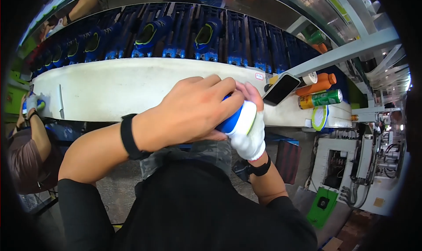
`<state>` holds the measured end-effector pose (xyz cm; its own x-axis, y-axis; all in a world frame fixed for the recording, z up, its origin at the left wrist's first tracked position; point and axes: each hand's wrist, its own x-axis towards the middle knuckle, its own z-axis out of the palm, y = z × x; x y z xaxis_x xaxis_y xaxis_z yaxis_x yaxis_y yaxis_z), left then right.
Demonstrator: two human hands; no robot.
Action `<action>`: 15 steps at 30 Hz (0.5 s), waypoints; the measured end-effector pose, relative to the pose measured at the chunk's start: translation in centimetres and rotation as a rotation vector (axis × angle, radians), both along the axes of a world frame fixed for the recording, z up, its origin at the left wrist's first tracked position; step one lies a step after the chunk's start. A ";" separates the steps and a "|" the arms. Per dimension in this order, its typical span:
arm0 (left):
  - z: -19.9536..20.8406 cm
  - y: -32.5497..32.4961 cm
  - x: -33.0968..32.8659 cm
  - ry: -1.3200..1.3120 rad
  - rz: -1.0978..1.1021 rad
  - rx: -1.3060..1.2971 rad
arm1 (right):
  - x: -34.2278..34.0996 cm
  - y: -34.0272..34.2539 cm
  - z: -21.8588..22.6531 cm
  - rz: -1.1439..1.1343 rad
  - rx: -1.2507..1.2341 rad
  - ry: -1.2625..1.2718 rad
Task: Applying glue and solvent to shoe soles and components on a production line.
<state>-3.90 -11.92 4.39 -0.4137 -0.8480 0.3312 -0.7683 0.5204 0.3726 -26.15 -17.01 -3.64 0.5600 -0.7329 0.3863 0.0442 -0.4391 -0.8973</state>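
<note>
A blue shoe with a white sole edge (233, 121) is held between my two hands in front of my chest, above the near edge of the white bench. My left hand (195, 106), bare, is curled over it with bent fingers and covers much of it. My right hand (251, 130), in a white glove that leaves the fingertips bare, is wrapped round its right side. The tips of both hands meet at its far end, so the fine contact there is hidden. Both wrists wear black bands.
Beyond the white bench (118, 88) runs a rack with blue shoes (151, 33) on several of its holders. At right are a phone (281, 88), an orange bottle (314, 84), a green-and-yellow can (320, 99) and a lime-edged shoe piece (319, 118). A co-worker's arm (39, 134) is at far left.
</note>
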 end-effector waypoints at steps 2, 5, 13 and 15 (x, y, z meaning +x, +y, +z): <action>1.4 1.2 1.1 -0.058 -0.056 -0.006 | -0.6 1.4 -2.5 0.126 0.221 -0.304; 3.1 4.5 1.8 0.177 0.082 0.300 | -0.8 1.0 -6.0 -0.146 -0.244 0.035; -2.0 8.0 3.5 0.371 0.183 0.192 | 2.4 0.5 -5.8 0.012 -0.418 -0.085; -2.9 8.2 3.8 0.349 0.346 0.340 | 3.6 0.4 -6.4 0.051 -0.423 -0.029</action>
<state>-0.06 -3.68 1.48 -0.0104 -0.9964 0.0843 -0.6740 0.0693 0.7355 -22.59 -16.60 -10.03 0.5758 -0.4781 0.6633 0.0983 -0.7649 -0.6366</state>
